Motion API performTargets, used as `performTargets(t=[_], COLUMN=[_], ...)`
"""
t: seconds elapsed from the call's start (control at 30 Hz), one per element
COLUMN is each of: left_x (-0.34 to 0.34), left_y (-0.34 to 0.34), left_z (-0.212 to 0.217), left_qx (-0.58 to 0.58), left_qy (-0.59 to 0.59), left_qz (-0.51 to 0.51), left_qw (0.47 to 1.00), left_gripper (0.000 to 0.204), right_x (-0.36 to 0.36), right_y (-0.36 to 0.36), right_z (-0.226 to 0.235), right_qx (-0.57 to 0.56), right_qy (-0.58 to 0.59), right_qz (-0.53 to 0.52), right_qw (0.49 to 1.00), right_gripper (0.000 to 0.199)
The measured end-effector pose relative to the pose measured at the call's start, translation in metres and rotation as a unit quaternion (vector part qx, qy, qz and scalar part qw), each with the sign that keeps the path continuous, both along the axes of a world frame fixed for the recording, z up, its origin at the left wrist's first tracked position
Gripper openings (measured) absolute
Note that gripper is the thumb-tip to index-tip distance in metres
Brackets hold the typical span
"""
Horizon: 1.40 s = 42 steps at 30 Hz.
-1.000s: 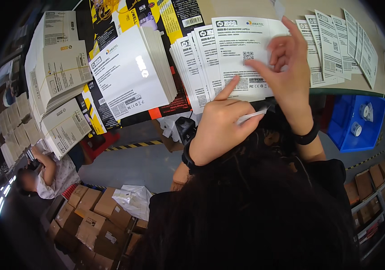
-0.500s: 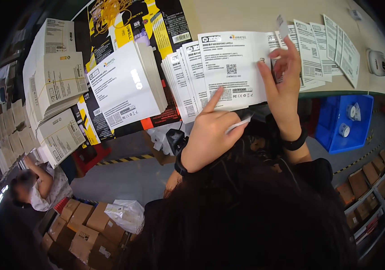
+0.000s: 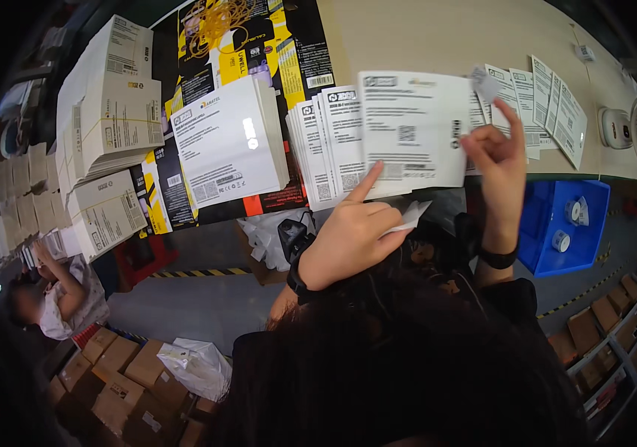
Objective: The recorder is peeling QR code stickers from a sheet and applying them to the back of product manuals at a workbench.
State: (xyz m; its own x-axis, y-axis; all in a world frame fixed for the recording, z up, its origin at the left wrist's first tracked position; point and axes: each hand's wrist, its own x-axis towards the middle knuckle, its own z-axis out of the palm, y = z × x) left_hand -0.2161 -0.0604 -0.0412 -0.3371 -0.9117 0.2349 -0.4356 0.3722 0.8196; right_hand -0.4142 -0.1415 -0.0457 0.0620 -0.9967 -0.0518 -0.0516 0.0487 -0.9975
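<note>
Printed white card point(image 3: 408, 119) sits just beyond our left grip point(image 3: 352, 237), which pinches a small paper slip point(image 3: 416, 215) while its forefinger touches the card; our right grip point(image 3: 500, 165) meets the card's right edge, though whether it pinches we cannot tell, a small label point(image 3: 485, 85) at its fingertip.

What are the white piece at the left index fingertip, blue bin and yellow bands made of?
White piece: probably matte paper or thin card, with thin, straight edges. Blue bin: likely smooth plastic, evenly coloured. Yellow bands: perhaps rubber, from their tangled loops; finish unclear.
</note>
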Motion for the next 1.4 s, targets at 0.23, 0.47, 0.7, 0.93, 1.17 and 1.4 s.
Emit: performTargets(t=[0.23,0.47,0.7,0.93,1.17,1.4], left_x=[0.01,0.006,0.007,0.005,0.008,0.009], left_y=[0.007,0.005,0.006,0.008,0.007,0.007], left_z=[0.01,-0.001,-0.01,-0.012,-0.013,-0.013], left_qx=[0.015,0.028,0.025,0.029,0.039,0.038], left_qy=[0.012,-0.023,-0.018,-0.026,-0.027,-0.028], left_qz=[0.021,-0.001,-0.018,-0.021,-0.048,-0.058], left_qw=[1.0,0.999,0.999,0.999,0.998,0.997], left_gripper=[0.013,0.013,0.014,0.012,0.012,0.007], right_x=[-0.042,0.0,0.043,0.042,0.045,0.055], right_y=[-0.016,-0.001,-0.001,0.008,0.012,0.02], right_z=[0.023,0.019,-0.001,0.0,-0.002,-0.005], right_qx=[-0.172,-0.001,0.061,0.113,0.131,0.116], right_qy=[0.227,0.046,0.034,-0.01,-0.036,-0.036], right_qz=[-0.106,-0.003,0.108,0.079,0.072,0.033], right_qw=[0.953,0.999,0.992,0.99,0.988,0.992], right_gripper=[0.04,0.013,0.007,0.006,0.007,0.007])
